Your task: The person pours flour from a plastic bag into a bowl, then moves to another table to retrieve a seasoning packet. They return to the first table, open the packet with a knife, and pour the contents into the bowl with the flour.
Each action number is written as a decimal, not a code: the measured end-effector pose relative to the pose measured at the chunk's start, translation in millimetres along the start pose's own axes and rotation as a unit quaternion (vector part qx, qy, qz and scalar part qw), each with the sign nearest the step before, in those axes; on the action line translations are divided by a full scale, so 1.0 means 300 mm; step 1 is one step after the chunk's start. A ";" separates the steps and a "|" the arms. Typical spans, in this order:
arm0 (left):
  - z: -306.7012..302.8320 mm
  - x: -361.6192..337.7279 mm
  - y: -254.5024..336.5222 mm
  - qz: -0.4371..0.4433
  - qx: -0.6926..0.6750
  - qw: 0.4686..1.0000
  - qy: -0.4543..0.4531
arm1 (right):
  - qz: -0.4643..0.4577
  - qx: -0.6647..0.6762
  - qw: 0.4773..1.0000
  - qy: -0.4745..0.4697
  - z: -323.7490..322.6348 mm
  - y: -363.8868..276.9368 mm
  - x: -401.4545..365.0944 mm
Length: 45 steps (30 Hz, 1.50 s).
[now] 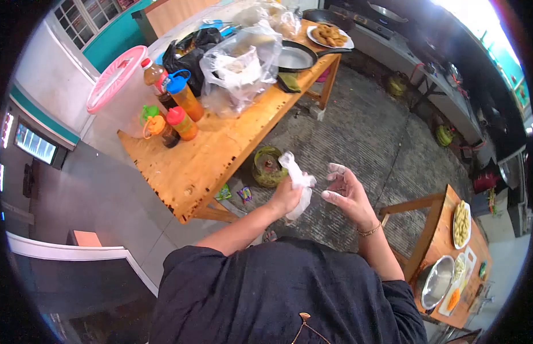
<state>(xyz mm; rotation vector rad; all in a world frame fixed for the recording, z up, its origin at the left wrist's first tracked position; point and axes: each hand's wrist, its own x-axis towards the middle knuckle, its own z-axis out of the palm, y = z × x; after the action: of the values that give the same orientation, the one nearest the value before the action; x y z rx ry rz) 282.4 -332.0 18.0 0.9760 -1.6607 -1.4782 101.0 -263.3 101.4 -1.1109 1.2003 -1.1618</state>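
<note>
My left hand (286,196) is closed around a crumpled white tissue-like sheet (301,182), whose ends stick out above and below the fist. Just to its right, my right hand (347,192) is raised with fingers curved and apart, holding nothing. White powder coats the fingertips and thumb of that hand. Both hands are in front of my body, over the grey floor between two wooden tables. Beyond the left hand, a green gas cylinder (268,176) stands on the floor by the longer table.
The long wooden table (203,155) bears sauce bottles (182,122), a clear plastic bag (241,69), a frying pan (297,56) and a plate of fried food (329,36). At right, a smaller table (437,241) holds a metal bowl (437,283) and an oval plate (461,224).
</note>
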 end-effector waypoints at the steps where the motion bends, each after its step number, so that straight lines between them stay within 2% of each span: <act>1: -0.050 0.025 0.046 -0.014 -0.036 0.999 -0.003 | 0.005 0.009 1.000 -0.017 -0.008 0.010 0.032; 2: -0.087 0.046 0.087 -0.051 -0.060 0.997 0.014 | 0.022 0.026 0.999 -0.013 -0.002 0.034 0.059; 6: -0.243 0.113 0.232 -0.049 -0.211 0.976 0.008 | 0.149 -0.071 0.985 -0.048 -0.030 0.121 0.167; 9: -0.321 0.170 0.285 -0.023 -0.238 0.970 0.047 | 0.122 -0.065 0.988 -0.071 -0.012 0.073 0.254; 11: -0.359 0.219 0.300 -0.098 -0.189 0.975 0.064 | -0.017 -0.224 0.974 -0.040 -0.012 0.021 0.323; 12: -0.368 0.240 0.309 -0.136 -0.163 0.975 0.074 | -0.095 -0.292 0.951 -0.038 0.014 -0.101 0.346; 15: -0.351 0.321 0.346 -0.116 0.087 0.987 0.064 | -0.315 -0.442 0.837 -0.067 0.046 -0.323 0.413; 16: -0.356 0.366 0.283 -0.109 0.133 0.985 0.028 | -0.384 -0.476 0.787 -0.082 0.044 -0.353 0.450; 19: -0.305 0.445 0.206 -0.014 0.301 0.953 -0.043 | -0.414 -0.550 0.702 -0.180 0.029 -0.351 0.566; 20: -0.287 0.468 0.201 -0.075 0.316 0.945 -0.043 | -0.417 -0.570 0.679 -0.199 0.021 -0.336 0.603; 21: -0.276 0.490 0.242 -0.096 0.341 0.934 -0.051 | -0.419 -0.589 0.656 -0.218 0.012 -0.319 0.641; 23: -0.257 0.511 0.347 -0.142 0.383 0.910 -0.072 | -0.399 -0.610 0.645 -0.231 -0.017 -0.271 0.702; 24: -0.261 0.524 0.333 -0.108 0.359 0.924 -0.068 | -0.358 -0.649 0.625 -0.246 -0.033 -0.280 0.730; 27: -0.277 0.544 0.314 -0.045 0.287 0.954 -0.075 | -0.276 -0.637 0.658 -0.291 -0.094 -0.281 0.806; 28: -0.277 0.544 0.300 -0.037 0.242 0.968 -0.060 | -0.249 -0.593 0.692 -0.328 -0.127 -0.278 0.839; 30: -0.290 0.560 0.271 0.003 0.246 0.967 -0.060 | -0.189 -0.499 0.746 -0.398 -0.199 -0.266 0.908; 31: -0.298 0.568 0.262 0.024 0.248 0.967 -0.061 | -0.090 -0.390 0.826 -0.398 -0.225 -0.260 0.922; 32: -0.302 0.579 0.258 0.050 0.263 0.963 -0.043 | 0.014 -0.271 0.882 -0.385 -0.248 -0.249 0.922; 33: -0.304 0.594 0.257 0.076 0.278 0.957 -0.027 | 0.118 -0.145 0.913 -0.362 -0.251 -0.249 0.923; 34: -0.304 0.607 0.257 0.101 0.293 0.951 -0.011 | 0.158 -0.111 0.920 -0.340 -0.250 -0.283 0.916; 37: -0.292 0.657 0.301 0.083 0.366 0.924 0.080 | 0.178 0.068 0.950 -0.249 -0.280 -0.297 0.884; 39: -0.267 0.731 0.326 0.081 0.336 0.935 0.074 | 0.139 0.116 0.968 -0.173 -0.278 -0.325 0.833; 41: -0.216 0.792 0.390 0.101 0.259 0.953 0.121 | 0.094 0.201 0.970 -0.098 -0.273 -0.362 0.776; 42: -0.201 0.825 0.418 0.140 0.225 0.956 0.127 | 0.044 0.179 0.980 -0.070 -0.251 -0.391 0.740; 45: -0.157 0.920 0.487 0.227 0.079 0.962 0.131 | -0.021 0.233 0.968 -0.093 -0.199 -0.357 0.695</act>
<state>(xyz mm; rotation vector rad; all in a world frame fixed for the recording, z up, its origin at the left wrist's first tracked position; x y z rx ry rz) 181.0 -587.8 173.2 0.7657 -1.6805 -0.8869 38.7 -480.9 186.5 -0.8638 0.7091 -1.2593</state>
